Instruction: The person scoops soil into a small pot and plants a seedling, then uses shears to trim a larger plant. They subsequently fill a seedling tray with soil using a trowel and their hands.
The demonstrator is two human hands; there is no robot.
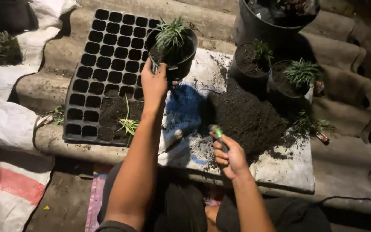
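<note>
Black potted seedling (171, 47) pinched at near rim by your left hand (153, 83); right hand (230, 157), nearer soil heap (245, 116), closed round green-handled tool (217, 134).

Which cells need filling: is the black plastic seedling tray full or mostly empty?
Mostly empty: the black plastic seedling tray has soil only in a few near-right cells, with one small green seedling.

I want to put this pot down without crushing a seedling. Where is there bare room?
Bare sack lies at the near right corner, between the soil heap and the sack's edge. The corrugated sheet right of it is free too. Crowded: the seed tray on the left, and the two small pots beyond the heap.
</note>
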